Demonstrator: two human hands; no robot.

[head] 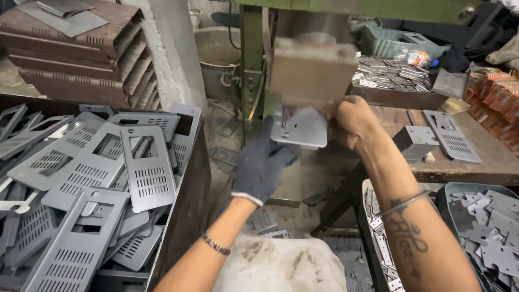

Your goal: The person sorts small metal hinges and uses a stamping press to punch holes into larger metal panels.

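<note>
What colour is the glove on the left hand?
Dark blue-grey with a white cuff, seen in the head view: glove.

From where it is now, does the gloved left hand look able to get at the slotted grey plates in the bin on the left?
Probably yes. The left hand is holding the flat metal plate together with the right hand, but the bin is open-topped right beside that arm, with the slotted plates heaped uncovered.

A pale concrete pillar (170,48) stands behind a dusty floor (227,146); a worn wooden counter (486,167) is at right.
</note>
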